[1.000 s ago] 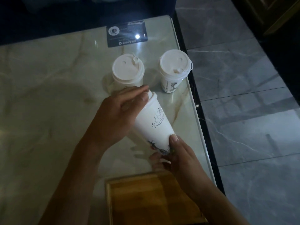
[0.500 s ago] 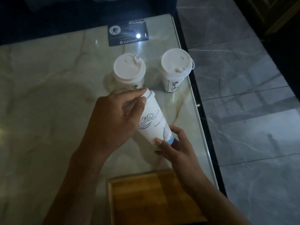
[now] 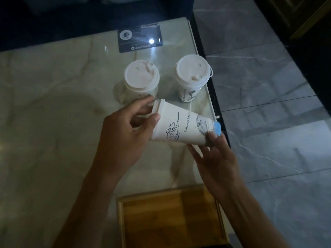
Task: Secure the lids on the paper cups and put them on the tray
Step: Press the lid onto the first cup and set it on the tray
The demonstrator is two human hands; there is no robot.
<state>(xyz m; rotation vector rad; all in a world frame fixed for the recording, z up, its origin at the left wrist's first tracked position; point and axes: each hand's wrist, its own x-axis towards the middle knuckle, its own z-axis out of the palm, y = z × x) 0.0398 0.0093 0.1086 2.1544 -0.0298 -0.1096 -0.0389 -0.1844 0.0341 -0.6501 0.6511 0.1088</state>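
A white paper cup with blue line drawings lies almost on its side in the air over the marble table, lid end to the left. My left hand curls its fingers and thumb around the lid end. My right hand grips the cup's base with thumb and fingers. Behind them stand two more lidded paper cups, one at the left and one at the right. The wooden tray lies empty at the table's near edge, below my hands.
A dark card lies flat at the far side of the marble table. The right cup stands close to the table's right edge, beyond which is grey tiled floor.
The cup has swung from nearly upright to almost horizontal, its base going right. My right hand followed the base to the right and my left hand stayed on the lid end.
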